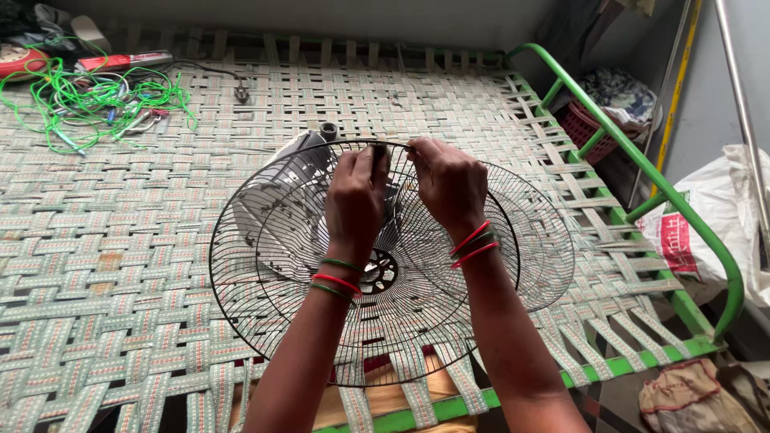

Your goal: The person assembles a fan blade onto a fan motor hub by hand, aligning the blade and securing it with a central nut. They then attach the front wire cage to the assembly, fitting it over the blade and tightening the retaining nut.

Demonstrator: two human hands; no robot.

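Observation:
A round black wire fan guard (273, 265) is held tilted above a woven strap cot (120, 240). A second black wire guard (537, 248) sits behind it to the right, overlapping it. My left hand (357, 196) grips the top rim of the front guard, fingers curled shut over the wire. Close beside it, my right hand (449, 184) pinches the same rim. Both wrists wear red and green bangles. A grey fan body (293, 164) lies under the guards, mostly hidden by them.
A tangle of green wire (88, 100) with small tools lies at the cot's far left corner. The green metal cot frame (642, 172) runs along the right. A red basket (589, 128) and a white sack (706, 220) stand on the floor at right.

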